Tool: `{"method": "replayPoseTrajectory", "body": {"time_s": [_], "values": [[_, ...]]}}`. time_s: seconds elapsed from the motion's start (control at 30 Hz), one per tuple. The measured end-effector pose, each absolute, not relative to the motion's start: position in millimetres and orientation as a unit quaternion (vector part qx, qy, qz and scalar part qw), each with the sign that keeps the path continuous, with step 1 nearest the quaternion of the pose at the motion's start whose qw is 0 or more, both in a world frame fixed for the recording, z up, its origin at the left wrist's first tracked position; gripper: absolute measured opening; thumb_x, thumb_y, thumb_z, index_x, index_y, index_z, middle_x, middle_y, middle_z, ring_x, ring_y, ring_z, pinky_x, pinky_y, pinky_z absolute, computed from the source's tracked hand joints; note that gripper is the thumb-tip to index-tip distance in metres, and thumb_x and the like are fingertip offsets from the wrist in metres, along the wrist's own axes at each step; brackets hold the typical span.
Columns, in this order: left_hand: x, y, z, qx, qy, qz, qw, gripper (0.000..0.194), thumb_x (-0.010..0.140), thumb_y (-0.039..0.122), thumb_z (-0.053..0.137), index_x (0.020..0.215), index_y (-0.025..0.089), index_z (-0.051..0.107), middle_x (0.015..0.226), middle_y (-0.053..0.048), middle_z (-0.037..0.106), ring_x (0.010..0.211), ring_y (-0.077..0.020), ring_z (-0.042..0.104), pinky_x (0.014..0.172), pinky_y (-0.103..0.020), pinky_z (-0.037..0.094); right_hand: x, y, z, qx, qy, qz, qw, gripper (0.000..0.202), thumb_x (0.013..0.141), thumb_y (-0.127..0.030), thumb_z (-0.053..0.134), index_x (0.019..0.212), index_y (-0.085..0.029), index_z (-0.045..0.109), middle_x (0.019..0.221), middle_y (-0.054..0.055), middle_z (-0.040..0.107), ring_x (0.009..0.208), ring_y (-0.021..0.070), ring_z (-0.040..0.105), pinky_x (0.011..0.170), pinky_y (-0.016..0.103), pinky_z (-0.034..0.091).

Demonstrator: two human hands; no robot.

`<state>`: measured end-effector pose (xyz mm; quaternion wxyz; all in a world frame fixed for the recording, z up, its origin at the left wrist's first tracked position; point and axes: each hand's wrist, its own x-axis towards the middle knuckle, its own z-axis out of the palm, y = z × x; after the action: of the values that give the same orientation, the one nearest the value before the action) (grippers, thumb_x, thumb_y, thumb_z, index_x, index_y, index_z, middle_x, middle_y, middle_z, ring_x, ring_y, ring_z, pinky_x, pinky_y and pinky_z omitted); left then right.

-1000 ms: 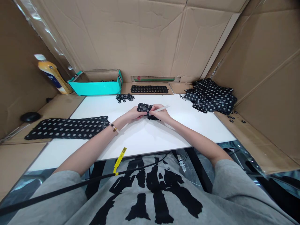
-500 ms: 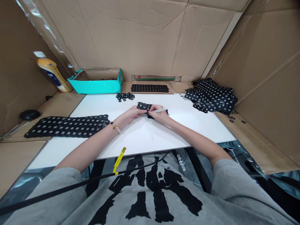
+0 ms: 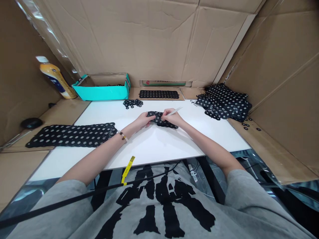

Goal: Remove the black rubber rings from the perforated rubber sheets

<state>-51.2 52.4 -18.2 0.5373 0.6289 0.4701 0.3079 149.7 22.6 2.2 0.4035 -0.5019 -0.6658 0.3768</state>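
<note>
Near the middle of the white board (image 3: 154,146), a small black piece with light dots (image 3: 159,120) is held up. My left hand (image 3: 144,120) pinches its left end between thumb and fingers. Above its right part, my right hand (image 3: 171,117) is closed around a thin whitish tool (image 3: 176,111) that slants up to the right. The tool's tip is hidden at my fingertips, beside the piece. A long dotted black sheet (image 3: 72,135) lies flat to the left, partly behind my left forearm. Small black rings (image 3: 133,103) lie in a heap beyond my left hand.
A turquoise box (image 3: 102,93) stands at the back left beside an orange bottle (image 3: 56,78). Another dotted sheet (image 3: 159,94) lies at the back. Dotted sheets are piled (image 3: 224,101) at the right, with loose rings near them. Cardboard walls (image 3: 139,39) surround the board.
The dotted piece is now more spread out and tilts down to the right. My right hand has moved slightly right and up with the tool, away from my left hand.
</note>
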Motion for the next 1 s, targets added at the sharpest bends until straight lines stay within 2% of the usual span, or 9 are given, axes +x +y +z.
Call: {"method": "replayPoseTrajectory", "body": {"time_s": [0.2, 0.37, 0.67, 0.83, 1.0], "values": [[-49, 55, -21, 0.598, 0.441, 0.315, 0.591, 0.025, 0.075, 0.034, 0.074, 0.082, 0.016, 0.058, 0.056, 0.004, 0.046, 0.043, -0.0066, 0.036, 0.039, -0.021, 0.021, 147, 22, 0, -0.477, -0.658, 0.351, 0.465, 0.016, 0.069, -0.033, 0.065, 0.066, -0.019, 0.059, 0.065, -0.002, 0.064, 0.064, 0.0132, 0.057, 0.062, 0.025, 0.042], [-47, 49, -13, 0.584, 0.444, 0.316, 0.601, 0.034, 0.065, 0.038, 0.081, 0.079, 0.013, 0.062, 0.063, 0.000, 0.055, 0.046, -0.0055, 0.036, 0.040, -0.022, 0.019, 144, 22, -6, -0.478, -0.651, 0.344, 0.479, 0.016, 0.072, -0.034, 0.064, 0.068, -0.019, 0.060, 0.068, -0.001, 0.066, 0.064, 0.0133, 0.058, 0.064, 0.026, 0.043], [-46, 43, -8, 0.576, 0.472, 0.321, 0.585, 0.037, 0.061, 0.040, 0.083, 0.075, 0.014, 0.062, 0.057, 0.002, 0.053, 0.042, -0.0045, 0.033, 0.039, -0.022, 0.018, 145, 25, -5, -0.495, -0.630, 0.366, 0.473, 0.011, 0.069, -0.028, 0.064, 0.065, -0.020, 0.058, 0.066, -0.002, 0.067, 0.064, 0.0136, 0.060, 0.066, 0.027, 0.044], [-44, 39, -3, 0.569, 0.471, 0.330, 0.588, 0.034, 0.061, 0.037, 0.083, 0.071, 0.014, 0.060, 0.054, 0.003, 0.050, 0.041, -0.0049, 0.032, 0.039, -0.023, 0.017, 145, 25, -7, -0.486, -0.629, 0.380, 0.473, 0.014, 0.069, -0.032, 0.064, 0.066, -0.020, 0.058, 0.068, -0.001, 0.068, 0.065, 0.0140, 0.060, 0.066, 0.026, 0.044], [-41, 33, 1, 0.548, 0.473, 0.334, 0.603, 0.033, 0.058, 0.032, 0.083, 0.064, 0.014, 0.056, 0.052, 0.004, 0.046, 0.043, -0.0045, 0.029, 0.043, -0.024, 0.013, 142, 19, -11, -0.519, -0.659, 0.325, 0.438, 0.014, 0.072, -0.033, 0.061, 0.068, -0.020, 0.059, 0.068, -0.002, 0.066, 0.066, 0.0139, 0.058, 0.061, 0.025, 0.041]]}}
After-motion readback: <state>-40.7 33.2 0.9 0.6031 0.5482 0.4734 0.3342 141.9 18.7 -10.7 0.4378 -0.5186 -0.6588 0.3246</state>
